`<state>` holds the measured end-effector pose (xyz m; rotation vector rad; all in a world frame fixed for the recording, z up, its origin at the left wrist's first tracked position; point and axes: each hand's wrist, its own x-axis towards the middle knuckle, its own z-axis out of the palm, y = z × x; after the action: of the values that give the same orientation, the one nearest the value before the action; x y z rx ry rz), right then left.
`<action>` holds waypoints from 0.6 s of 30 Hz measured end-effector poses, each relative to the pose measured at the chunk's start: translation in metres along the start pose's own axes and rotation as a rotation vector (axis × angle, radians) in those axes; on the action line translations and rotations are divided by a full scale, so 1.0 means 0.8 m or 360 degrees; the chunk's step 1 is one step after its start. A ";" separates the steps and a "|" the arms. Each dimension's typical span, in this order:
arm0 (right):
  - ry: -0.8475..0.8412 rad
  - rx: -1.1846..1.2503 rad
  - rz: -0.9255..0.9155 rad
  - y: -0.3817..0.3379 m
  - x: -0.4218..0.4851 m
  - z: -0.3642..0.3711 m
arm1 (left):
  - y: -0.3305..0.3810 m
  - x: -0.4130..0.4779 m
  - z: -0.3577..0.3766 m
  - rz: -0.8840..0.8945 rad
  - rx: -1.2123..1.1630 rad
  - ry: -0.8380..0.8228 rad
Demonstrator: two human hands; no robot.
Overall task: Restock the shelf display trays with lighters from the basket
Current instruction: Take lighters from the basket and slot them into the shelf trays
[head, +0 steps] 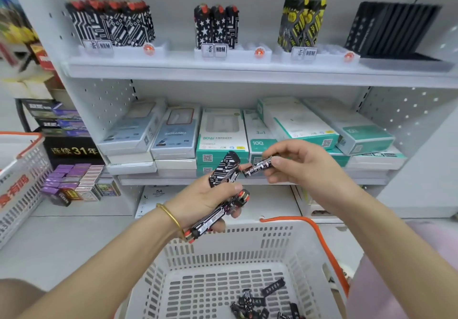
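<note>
From the head camera, the left hand [210, 201], a gold bangle [171, 215] on its wrist, had its fingers curled round a bundle of black-and-white patterned lighters [215, 217], one of them sticking up past the fingertips. Just beside it, the right hand [304, 166] pinched a single lighter [259, 166] between thumb and fingertips, holding it nearly level. Both hands hung above the white basket [223, 234] with its orange handle, where loose lighters [257, 302] lay in the bottom. Behind the hands, and between them and the top shelf, the middle shelf carried stacked white and green boxes [223, 132]. On the top shelf stood three display trays: the left tray [128, 48] well filled, the middle tray [238, 51] and the right tray [327, 54] partly filled. Black boxes [394, 29] stood at the far right, and a second basket [22, 169] sat at the left edge.
</note>
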<state>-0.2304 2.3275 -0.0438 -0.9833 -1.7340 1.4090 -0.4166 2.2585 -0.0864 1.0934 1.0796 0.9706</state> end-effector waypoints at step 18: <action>-0.0055 -0.0163 -0.0196 -0.039 0.001 0.011 | 0.020 0.000 0.003 0.0077 -0.0046 0.0326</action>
<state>-0.2430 2.3204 -0.0148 -0.8940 -1.8747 1.2767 -0.4153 2.2608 -0.0708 1.0164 1.2050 1.1526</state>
